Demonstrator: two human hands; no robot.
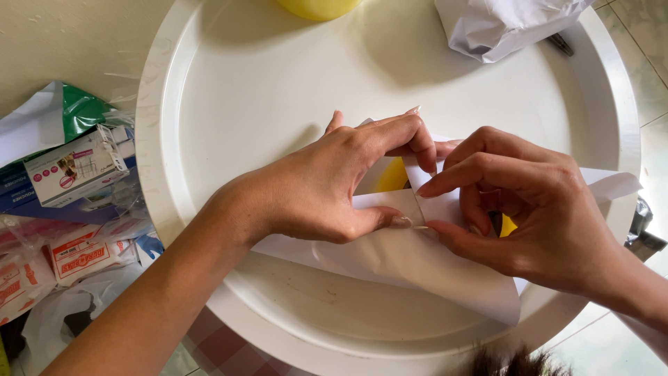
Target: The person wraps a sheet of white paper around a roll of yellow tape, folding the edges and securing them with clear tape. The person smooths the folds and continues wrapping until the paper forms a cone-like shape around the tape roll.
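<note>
My left hand point(316, 184) and right hand point(518, 209) both pinch the white paper point(396, 257) folded over something yellow point(391, 177) on the tray point(229, 90); if my 2 thumbs ease, I judge the narrow flap between them could spring open.

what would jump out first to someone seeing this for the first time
Two bare hands meet mid-frame: the left hand and right hand pinch folds in a white paper sheet wrapped over something yellow. All this lies on a round white tray, with crumpled white paper at its top right rim and small printed boxes heaped at far left.
</note>
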